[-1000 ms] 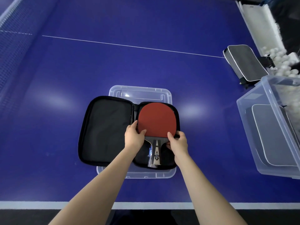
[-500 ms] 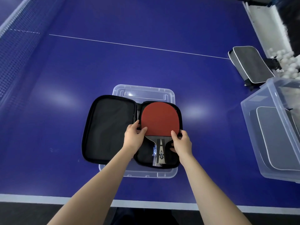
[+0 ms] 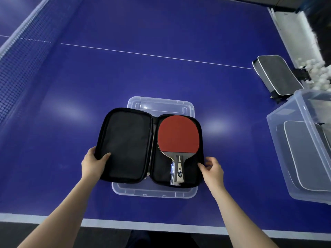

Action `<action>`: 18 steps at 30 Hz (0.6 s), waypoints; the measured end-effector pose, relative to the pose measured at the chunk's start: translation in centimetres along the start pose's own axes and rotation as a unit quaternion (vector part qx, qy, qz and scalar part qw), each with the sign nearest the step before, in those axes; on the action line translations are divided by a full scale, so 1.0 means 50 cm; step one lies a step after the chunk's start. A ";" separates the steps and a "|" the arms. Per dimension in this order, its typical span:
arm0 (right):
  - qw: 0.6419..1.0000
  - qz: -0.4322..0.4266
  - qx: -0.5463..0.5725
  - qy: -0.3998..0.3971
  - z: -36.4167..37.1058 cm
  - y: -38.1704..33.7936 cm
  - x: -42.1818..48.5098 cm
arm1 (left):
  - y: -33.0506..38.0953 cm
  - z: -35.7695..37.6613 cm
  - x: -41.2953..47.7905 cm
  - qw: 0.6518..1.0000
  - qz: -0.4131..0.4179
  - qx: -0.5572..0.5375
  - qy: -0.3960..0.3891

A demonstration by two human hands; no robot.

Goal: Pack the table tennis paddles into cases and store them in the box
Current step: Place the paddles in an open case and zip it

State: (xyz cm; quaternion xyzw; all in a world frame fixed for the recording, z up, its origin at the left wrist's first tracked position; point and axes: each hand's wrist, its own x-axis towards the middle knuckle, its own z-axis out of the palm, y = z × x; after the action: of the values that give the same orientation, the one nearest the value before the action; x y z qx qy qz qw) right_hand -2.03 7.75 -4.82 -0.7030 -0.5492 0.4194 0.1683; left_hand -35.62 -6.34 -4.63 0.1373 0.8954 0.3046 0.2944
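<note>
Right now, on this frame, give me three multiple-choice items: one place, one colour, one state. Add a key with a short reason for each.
1. Where does the paddle lie?
A. in the left half of the case
B. in the right half of the case
C. in the clear box

2. What colour is the paddle face turned up?
A. black
B. blue
C. red

3. What state is the case in?
A. zipped shut
B. lying open
C. standing on edge

Key:
1 B: the blade and handle sit to the right of the hinge, and no loose paddle shows in the clear box.
2 C: the rubber facing the camera is red.
3 B: both halves are spread flat with the lining up, and the left hand grips the edge of the left flap.
</note>
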 end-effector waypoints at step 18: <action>0.985 0.059 0.138 -0.090 -0.016 0.005 -0.002 | 0.257 0.046 -0.256 0.961 0.258 -0.088 -0.046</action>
State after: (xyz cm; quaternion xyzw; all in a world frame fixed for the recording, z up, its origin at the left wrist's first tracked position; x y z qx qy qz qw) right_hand -1.27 7.76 -4.51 -0.6634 -0.4569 0.5619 0.1883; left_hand -23.25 -0.75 7.61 0.3512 0.7845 0.4415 0.2575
